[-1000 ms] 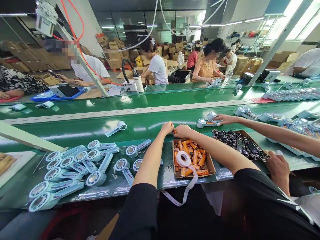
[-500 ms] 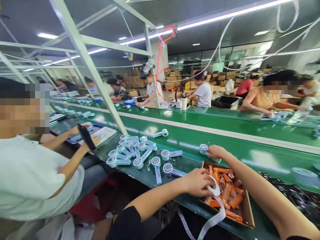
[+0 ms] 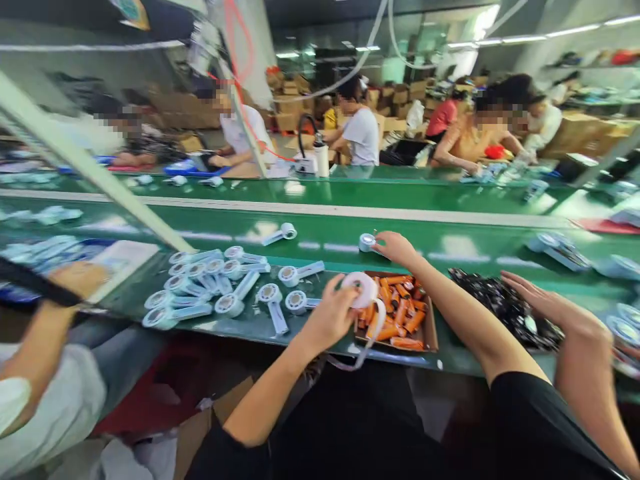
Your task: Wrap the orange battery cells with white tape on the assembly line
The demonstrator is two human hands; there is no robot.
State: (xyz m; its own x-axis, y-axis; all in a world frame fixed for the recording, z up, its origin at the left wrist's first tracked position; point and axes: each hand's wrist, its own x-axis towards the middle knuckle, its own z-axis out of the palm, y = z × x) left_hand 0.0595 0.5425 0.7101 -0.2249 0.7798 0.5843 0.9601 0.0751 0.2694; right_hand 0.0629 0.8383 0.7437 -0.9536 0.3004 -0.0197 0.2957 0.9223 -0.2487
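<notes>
My left hand (image 3: 336,308) is closed on a roll of white tape (image 3: 361,289), whose loose strip hangs down over a cardboard box (image 3: 433,333) of orange cylinders (image 3: 399,308). Past the box, my right hand (image 3: 395,247) reaches over the green belt, its fingers closed at a light-blue fan (image 3: 367,243) with a round head. The fan's handle is hidden by that hand. Left of the box, several more blue fans (image 3: 229,305) lie in a group on the table edge.
A pile of black parts (image 3: 510,310) lies right of the box, with another person's hand (image 3: 560,308) over it. A person's arm (image 3: 50,347) is at the left. The green belt (image 3: 320,233) carries more fans. A slanted metal post (image 3: 95,167) stands at the left.
The view has turned right and down, so the table things appear further left. Another person's hand has come into view over the black parts. My hands still hold the tape and the fan.
</notes>
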